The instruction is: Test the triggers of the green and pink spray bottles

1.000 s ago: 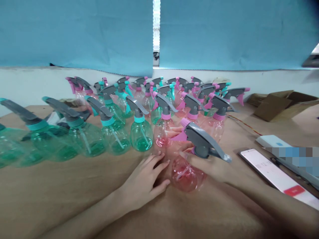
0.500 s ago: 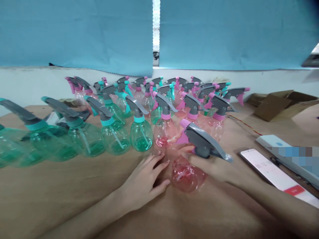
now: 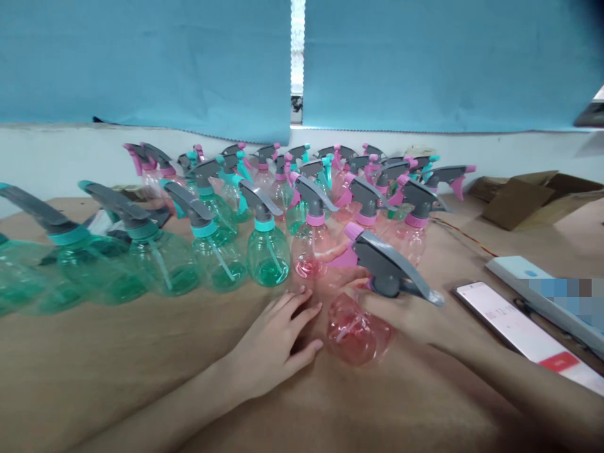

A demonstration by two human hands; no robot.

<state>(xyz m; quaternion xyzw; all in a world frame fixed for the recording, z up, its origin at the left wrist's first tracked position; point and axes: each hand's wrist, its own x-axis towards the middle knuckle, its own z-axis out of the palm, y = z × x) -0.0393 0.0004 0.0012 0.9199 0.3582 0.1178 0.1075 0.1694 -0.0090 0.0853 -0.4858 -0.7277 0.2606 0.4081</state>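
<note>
Phone point(image 3: 521, 330) (screen lit), cardboard box point(image 3: 514, 201), blue curtains point(image 3: 141, 63)

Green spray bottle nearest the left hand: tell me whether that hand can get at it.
Probably yes. The left hand lies flat on the table just before the green spray bottle, bare board between; the right hand grips the pink spray bottle off to the side.

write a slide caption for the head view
Right hand grips a pink spray bottle, left hand flat on the table beside it, rows of bottles behind.
</note>
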